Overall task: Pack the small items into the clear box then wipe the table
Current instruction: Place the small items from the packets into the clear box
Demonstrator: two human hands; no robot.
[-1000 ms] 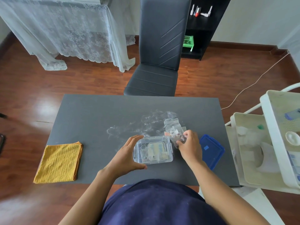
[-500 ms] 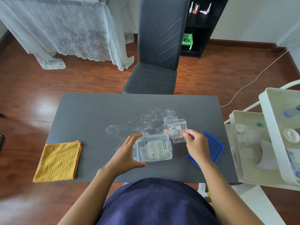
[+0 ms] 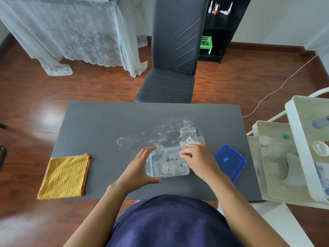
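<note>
The clear box [image 3: 167, 173] sits near the front middle of the grey table [image 3: 106, 125], with small packets inside. My left hand [image 3: 140, 168] cups the box's left side and holds it steady. Over the box's right half, my right hand [image 3: 197, 159] pinches a small clear packet [image 3: 169, 157] and holds it in the box. Just behind the box lie more small clear zip bags [image 3: 188, 136]. The blue lid [image 3: 230, 161] lies to the right of the box. A folded yellow cloth [image 3: 65, 175] rests at the table's front left. White smears [image 3: 160, 134] mark the tabletop.
A black chair [image 3: 172, 56] stands behind the table. A white trolley [image 3: 292, 157] with trays stands close to the table's right edge. A lace-covered table [image 3: 71, 29] and a black shelf [image 3: 222, 24] are farther back.
My right hand took a clear packet from the pile behind the box and moved left, bringing it over and into the box. My left hand stayed on the box.
</note>
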